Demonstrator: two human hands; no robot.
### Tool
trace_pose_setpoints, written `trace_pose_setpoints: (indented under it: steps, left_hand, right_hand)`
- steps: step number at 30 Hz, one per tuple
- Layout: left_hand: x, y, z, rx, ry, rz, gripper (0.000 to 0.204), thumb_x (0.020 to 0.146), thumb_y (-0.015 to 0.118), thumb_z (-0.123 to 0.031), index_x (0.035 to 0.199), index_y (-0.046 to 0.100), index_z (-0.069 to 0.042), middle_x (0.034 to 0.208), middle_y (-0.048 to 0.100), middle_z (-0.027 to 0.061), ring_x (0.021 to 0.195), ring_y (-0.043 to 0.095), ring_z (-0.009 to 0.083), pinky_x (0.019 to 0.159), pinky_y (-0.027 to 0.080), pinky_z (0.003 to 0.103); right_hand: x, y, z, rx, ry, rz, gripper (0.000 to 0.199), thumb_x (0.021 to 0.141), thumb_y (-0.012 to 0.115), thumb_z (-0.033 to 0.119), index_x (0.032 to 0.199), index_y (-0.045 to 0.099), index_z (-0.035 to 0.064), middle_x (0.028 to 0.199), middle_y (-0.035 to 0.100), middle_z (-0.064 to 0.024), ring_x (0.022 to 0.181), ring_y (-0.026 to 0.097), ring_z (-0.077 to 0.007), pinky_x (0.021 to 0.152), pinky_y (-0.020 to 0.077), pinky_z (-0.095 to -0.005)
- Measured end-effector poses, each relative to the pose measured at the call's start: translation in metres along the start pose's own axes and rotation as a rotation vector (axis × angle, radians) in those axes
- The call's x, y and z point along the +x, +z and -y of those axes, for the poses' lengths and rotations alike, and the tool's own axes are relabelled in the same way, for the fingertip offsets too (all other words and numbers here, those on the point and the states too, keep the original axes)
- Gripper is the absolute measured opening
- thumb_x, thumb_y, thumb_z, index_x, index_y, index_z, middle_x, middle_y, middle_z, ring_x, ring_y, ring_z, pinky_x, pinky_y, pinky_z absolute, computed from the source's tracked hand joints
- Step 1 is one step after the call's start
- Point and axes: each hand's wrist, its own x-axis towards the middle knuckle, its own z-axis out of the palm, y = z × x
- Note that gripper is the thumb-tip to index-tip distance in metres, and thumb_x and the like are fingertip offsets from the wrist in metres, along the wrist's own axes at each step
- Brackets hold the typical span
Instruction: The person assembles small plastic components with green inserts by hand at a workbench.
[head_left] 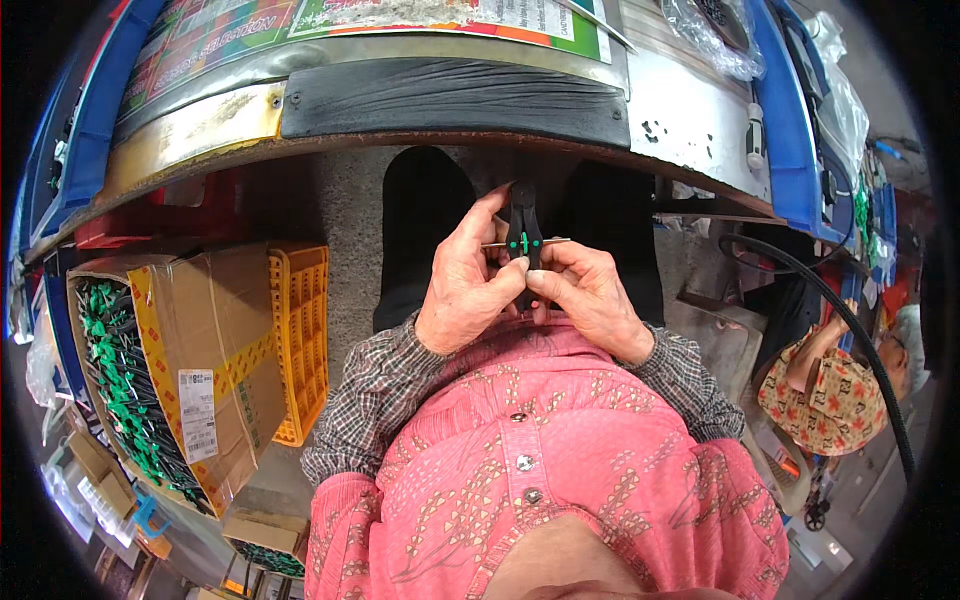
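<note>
Before the tabletop (pixel 450 100), the black clamp (pixel 524 218) is gripped by the left hand (pixel 468 280), thumb against curled fingers. It is judged light, stiff and smooth, best held by its handles, clear of the thin rod (pixel 558 240). Its other side is pinched by the right hand (pixel 592 290).

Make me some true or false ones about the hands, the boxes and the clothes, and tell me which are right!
1. The left hand and right hand are both on a black-and-green clamp. True.
2. The big cardboard box is open, with black and green pieces showing. True.
3. The crate beside that box is purple. False: the crate is orange-yellow.
4. The person's front is covered in plain white cloth. False: it is patterned pink cloth.
5. A thick black cable curves down the picture's right side. True.
</note>
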Motion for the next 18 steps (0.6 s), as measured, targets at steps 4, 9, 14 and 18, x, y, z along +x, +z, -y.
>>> trace_pose_setpoints:
  steps: [4, 9, 14, 18]
  left_hand:
    - [-0.001, -0.001, -0.006, -0.083, -0.052, 0.025, 0.066, 0.079, 0.056, 0.002, 0.141, 0.033, 0.001, 0.095, 0.054, 0.0057, 0.078, 0.056, 0.0074, 0.052, 0.050, 0.019]
    - [-0.001, -0.003, -0.004, -0.082, -0.043, 0.010, 0.066, 0.079, 0.057, 0.003, 0.141, 0.034, 0.000, 0.095, 0.053, 0.0055, 0.078, 0.055, 0.0071, 0.053, 0.050, 0.019]
    - [-0.002, -0.005, 0.004, -0.027, 0.052, 0.010, 0.064, 0.079, 0.055, 0.004, 0.140, 0.035, 0.000, 0.092, 0.053, 0.0043, 0.078, 0.054, 0.0063, 0.052, 0.049, 0.018]
    - [-0.002, 0.000, -0.006, -0.081, -0.034, -0.017, 0.062, 0.082, 0.055, 0.004, 0.139, 0.034, 0.002, 0.090, 0.053, 0.0038, 0.077, 0.054, 0.0053, 0.055, 0.047, 0.018]
  right_hand:
    - [0.000, 0.001, 0.002, 0.023, 0.001, 0.017, 0.018, 0.095, 0.057, 0.010, 0.108, 0.058, -0.0013, 0.084, 0.064, -0.0038, 0.063, 0.057, -0.0051, 0.058, 0.0497, -0.0193]
    - [0.001, 0.003, 0.000, 0.057, 0.033, -0.009, 0.018, 0.095, 0.056, 0.010, 0.109, 0.058, -0.0018, 0.084, 0.064, -0.0040, 0.064, 0.056, -0.0049, 0.058, 0.0494, -0.0190]
    - [0.002, 0.001, 0.002, 0.038, 0.031, 0.030, 0.019, 0.095, 0.056, 0.010, 0.110, 0.058, -0.0022, 0.086, 0.064, -0.0040, 0.065, 0.057, -0.0053, 0.058, 0.0497, -0.0193]
    - [0.001, 0.002, -0.003, -0.004, -0.029, -0.027, 0.019, 0.095, 0.057, 0.010, 0.109, 0.058, -0.0025, 0.087, 0.063, -0.0037, 0.065, 0.057, -0.0058, 0.058, 0.0503, -0.0195]
